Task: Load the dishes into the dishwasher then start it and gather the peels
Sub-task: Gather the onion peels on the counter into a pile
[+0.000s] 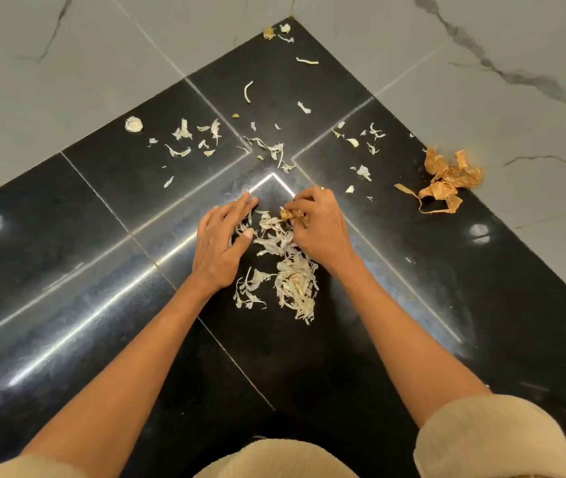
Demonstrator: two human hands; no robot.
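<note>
Head view: a heap of pale peels (286,260) lies on the black countertop (67,243) between both hands. The right hand (321,229), touching the heap's right edge, pinches a small brownish peel (290,214) in its fingertips. The left hand (221,243) rests open at the heap's left, fingers spread. Loose scraps (185,132) lie farther off; an orange onion skin (445,181) sits far right by the marble wall (516,81).

One head-worn wide-angle view looks steeply down from above onto the corner of a glossy black stone countertop (109,208); it faces forward toward white marble-veined wall tiles (481,81); both forearms reach in from the bottom edge; close range.
</note>
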